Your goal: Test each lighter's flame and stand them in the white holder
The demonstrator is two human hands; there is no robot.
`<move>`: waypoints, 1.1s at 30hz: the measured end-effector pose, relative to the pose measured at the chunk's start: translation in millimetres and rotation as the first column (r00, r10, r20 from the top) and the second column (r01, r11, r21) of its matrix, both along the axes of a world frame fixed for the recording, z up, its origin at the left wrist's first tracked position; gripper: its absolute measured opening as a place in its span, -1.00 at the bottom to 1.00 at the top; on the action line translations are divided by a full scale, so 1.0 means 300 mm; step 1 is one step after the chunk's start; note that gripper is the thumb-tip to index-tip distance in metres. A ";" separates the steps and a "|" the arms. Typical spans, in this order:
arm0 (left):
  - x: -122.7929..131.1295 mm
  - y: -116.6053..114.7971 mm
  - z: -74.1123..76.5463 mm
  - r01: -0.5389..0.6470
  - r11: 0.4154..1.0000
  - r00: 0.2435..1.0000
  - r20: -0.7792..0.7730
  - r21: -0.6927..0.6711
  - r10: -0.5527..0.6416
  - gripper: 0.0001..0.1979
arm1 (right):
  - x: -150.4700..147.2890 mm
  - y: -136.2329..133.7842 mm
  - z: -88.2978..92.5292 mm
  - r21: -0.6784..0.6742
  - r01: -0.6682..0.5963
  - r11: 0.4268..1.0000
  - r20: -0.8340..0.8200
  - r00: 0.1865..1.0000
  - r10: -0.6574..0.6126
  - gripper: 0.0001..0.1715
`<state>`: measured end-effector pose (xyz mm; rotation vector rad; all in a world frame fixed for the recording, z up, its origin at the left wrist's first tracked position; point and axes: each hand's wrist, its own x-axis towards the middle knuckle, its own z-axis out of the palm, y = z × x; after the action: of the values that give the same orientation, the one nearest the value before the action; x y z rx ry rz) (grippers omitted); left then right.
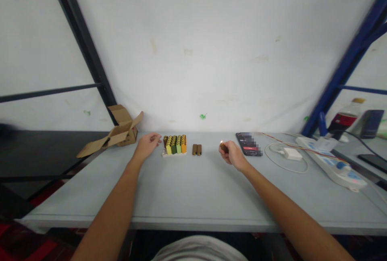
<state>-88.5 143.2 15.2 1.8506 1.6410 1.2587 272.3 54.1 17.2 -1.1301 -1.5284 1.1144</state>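
Note:
My right hand (232,154) is closed round a brown lighter (223,147), held upright above the table; a small bright flame shows at its top. My left hand (148,143) rests at the left of a white tray (165,154), fingers loosely bent and apart, with nothing visible in them. Rows of lighters (176,145) in yellow, green, orange and brown stand upright in that tray. Between the tray and my right hand, two brown lighters (196,150) lie side by side on the grey table (193,192).
An opened cardboard box (122,132) sits at the back left. Right of my right hand lie a phone (249,145), a white charger (292,153) with its cable, and a power strip (335,168). Beyond them stands a cola bottle (346,119). A white wall (211,51) closes off the back.

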 end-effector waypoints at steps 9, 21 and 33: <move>0.086 -0.085 0.090 -0.064 0.941 0.996 0.082 0.333 0.039 -0.72 | -0.006 0.016 -0.030 -0.028 -0.107 0.994 -0.081 0.991 0.105 -0.55; 0.526 -0.288 -0.015 0.656 0.698 0.750 -0.148 0.285 -0.645 -0.86 | -0.112 -0.060 -0.061 0.132 -0.331 0.934 -0.097 0.934 0.345 -0.41; 0.080 -0.080 0.114 -0.062 0.941 0.924 0.377 0.333 -0.072 -0.60 | -0.073 0.058 -0.142 0.494 -0.198 0.847 0.511 0.854 -0.098 -0.35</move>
<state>-64.4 119.4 49.3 1.6373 1.2652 1.8624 250.3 71.6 -25.3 -1.0344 -2.1324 0.3474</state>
